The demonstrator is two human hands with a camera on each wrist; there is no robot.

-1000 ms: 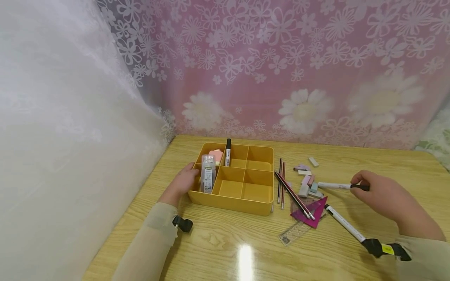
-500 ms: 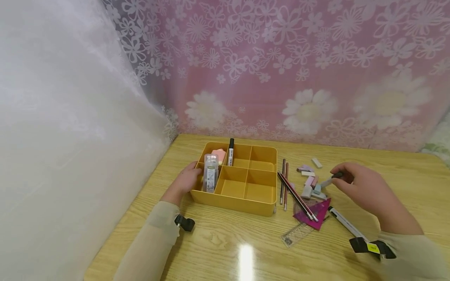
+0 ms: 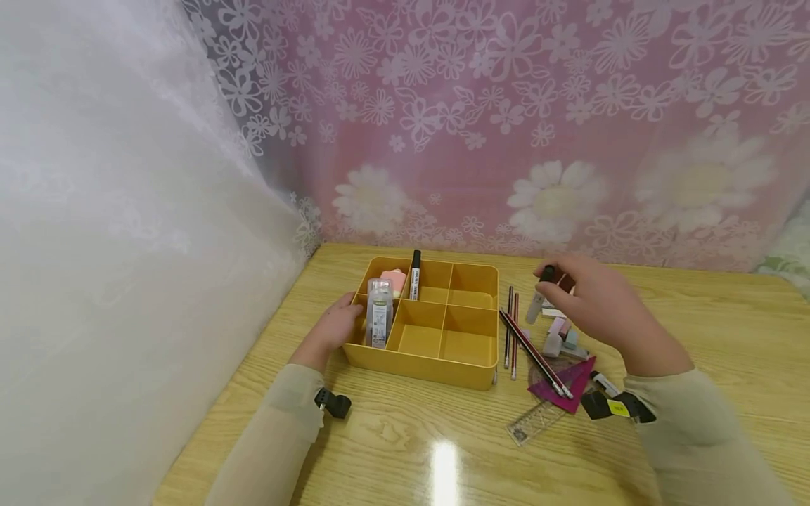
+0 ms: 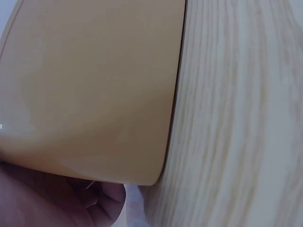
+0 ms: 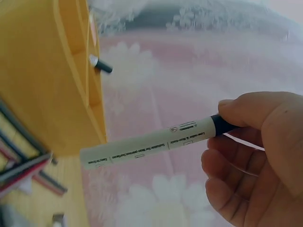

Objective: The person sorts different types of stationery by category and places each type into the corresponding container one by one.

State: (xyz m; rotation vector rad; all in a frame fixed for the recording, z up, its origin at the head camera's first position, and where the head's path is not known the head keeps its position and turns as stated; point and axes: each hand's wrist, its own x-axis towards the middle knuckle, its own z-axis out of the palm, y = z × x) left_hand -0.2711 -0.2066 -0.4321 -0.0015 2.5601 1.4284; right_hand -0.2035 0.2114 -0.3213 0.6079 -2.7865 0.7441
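Note:
My right hand (image 3: pixel 598 302) pinches a whiteboard marker (image 5: pixel 147 145) by its dark cap. The white barrel points down, raised above the erasers in the head view. My left hand (image 3: pixel 335 325) grips the left wall of a yellow compartment box (image 3: pixel 411 367), its thumb over the rim. In the left wrist view its curled fingers (image 4: pixel 106 201) show beside the box's side. Within the box, a clear plastic case (image 3: pixel 379 316) stands in the front left compartment. A pink item (image 3: pixel 394 281) sits behind it, and a black-capped marker (image 3: pixel 415 277) leans in the back middle one.
Right of the box lie several pencils (image 3: pixel 534 351), several small erasers (image 3: pixel 553 344), a magenta set square (image 3: pixel 576 390) and a clear ruler (image 3: pixel 531 425). Another marker (image 3: pixel 606 384) lies partly hidden by the right wrist. A floral curtain (image 3: pixel 468 176) hangs behind the table.
My right hand has lifted the marker off the table and carried it leftward and back, tilting it more upright. The left hand keeps its grip on the box.

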